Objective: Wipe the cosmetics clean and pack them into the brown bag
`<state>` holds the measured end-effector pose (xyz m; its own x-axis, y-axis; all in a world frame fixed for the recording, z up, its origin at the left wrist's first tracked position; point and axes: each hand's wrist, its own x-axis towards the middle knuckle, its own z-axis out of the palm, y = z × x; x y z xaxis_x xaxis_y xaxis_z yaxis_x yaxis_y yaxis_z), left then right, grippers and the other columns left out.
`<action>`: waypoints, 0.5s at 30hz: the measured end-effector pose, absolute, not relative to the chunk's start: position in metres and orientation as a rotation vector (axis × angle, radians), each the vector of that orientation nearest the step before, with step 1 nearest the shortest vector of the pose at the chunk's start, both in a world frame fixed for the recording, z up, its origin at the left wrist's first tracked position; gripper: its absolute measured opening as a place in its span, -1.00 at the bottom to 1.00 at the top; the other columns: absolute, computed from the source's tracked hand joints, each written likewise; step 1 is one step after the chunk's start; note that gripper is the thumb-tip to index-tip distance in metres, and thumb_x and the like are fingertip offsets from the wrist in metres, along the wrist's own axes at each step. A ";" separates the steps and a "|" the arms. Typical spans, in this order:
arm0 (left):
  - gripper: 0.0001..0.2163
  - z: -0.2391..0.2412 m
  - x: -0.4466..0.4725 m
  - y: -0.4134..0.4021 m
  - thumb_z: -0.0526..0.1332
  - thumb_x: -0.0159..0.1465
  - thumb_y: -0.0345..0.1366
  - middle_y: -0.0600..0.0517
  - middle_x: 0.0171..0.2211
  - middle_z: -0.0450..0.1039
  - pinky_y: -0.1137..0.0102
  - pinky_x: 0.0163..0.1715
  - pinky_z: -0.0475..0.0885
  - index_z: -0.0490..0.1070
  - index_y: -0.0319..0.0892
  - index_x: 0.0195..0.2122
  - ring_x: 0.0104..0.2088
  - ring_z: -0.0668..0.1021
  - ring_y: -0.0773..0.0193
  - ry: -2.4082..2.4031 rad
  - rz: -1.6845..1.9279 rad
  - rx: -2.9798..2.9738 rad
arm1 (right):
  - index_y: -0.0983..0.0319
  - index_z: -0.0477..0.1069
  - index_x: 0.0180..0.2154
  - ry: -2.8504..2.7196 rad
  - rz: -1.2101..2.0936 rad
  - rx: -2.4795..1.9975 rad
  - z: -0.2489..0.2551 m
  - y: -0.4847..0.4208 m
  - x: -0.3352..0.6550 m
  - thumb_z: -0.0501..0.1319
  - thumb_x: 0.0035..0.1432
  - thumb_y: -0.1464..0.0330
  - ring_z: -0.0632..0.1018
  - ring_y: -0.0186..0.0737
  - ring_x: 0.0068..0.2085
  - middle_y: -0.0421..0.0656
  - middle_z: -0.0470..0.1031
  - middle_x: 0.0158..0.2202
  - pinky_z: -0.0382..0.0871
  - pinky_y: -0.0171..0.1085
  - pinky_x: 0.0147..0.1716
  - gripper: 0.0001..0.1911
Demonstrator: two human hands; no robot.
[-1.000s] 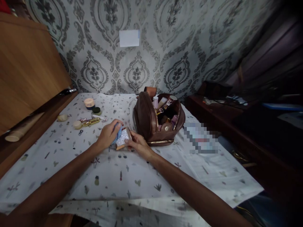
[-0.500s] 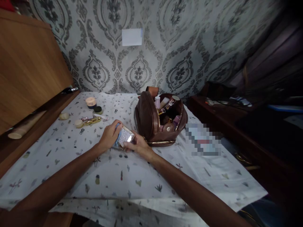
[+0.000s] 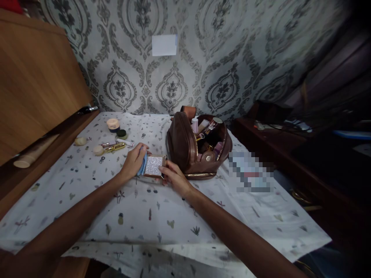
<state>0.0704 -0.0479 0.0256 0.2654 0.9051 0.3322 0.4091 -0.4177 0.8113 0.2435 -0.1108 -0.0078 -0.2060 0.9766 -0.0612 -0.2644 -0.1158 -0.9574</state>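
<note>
My right hand [image 3: 173,177] grips a small square glittery silver case [image 3: 153,166] with a gold rim, held just above the patterned white cloth [image 3: 156,216]. My left hand [image 3: 132,160] is curled on a blue cloth [image 3: 142,165] pressed against the case's left edge. Right of both hands stands an open brown leather cosmetic bag [image 3: 185,148], its zip undone and several bottles and tubes poking out of the top.
At the back left of the cloth lie a cream jar [image 3: 113,124], a dark round pot [image 3: 122,133], a gold tube [image 3: 115,147] and small round pads. A wooden headboard [image 3: 34,81] rises on the left. A dark wooden side table [image 3: 278,146] with clutter stands right.
The glittery case has been turned from tilted to lying flatter and square to me. My left hand with the blue cloth has slid from its top to its left edge.
</note>
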 end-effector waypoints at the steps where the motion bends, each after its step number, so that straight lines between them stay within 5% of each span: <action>1: -0.68 0.027 0.071 -0.050 -0.07 0.40 -0.05 0.00 -0.28 0.56 0.34 -0.20 0.40 0.36 -0.13 -0.20 -0.26 0.56 0.19 1.151 1.077 1.962 | 0.19 0.30 -0.36 -1.097 1.537 -0.967 -0.008 -0.111 0.243 0.37 0.01 0.08 0.43 -0.38 -0.55 -0.30 0.39 -0.47 0.11 -0.40 -0.65 -0.62; 9: -0.72 0.028 0.075 -0.061 -0.02 0.39 -0.08 0.09 -0.44 0.45 0.41 -0.36 0.30 0.38 -0.12 -0.17 -0.43 0.48 0.26 1.143 0.854 2.281 | 0.21 0.30 -0.37 -1.121 1.561 -0.968 -0.007 -0.112 0.242 0.34 0.01 -0.04 0.39 -0.38 -0.60 -0.29 0.40 -0.56 0.07 -0.38 -0.66 -0.52; 15: -0.71 0.024 0.072 -0.053 -0.05 0.39 -0.09 0.09 -0.47 0.41 0.40 -0.35 0.29 0.36 -0.13 -0.25 -0.42 0.46 0.24 1.239 1.004 2.218 | 0.23 0.36 -0.18 -1.220 1.507 -0.922 0.002 -0.115 0.242 0.52 -0.19 0.19 0.35 -0.43 -0.51 -0.31 0.42 -0.44 0.18 -0.40 -0.55 -0.43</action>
<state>0.0720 -0.0534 0.0243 0.3465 0.8525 0.3915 0.5594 -0.5227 0.6433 0.2415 -0.1147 0.0017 -0.2600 0.9655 0.0112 -0.2119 -0.0458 -0.9762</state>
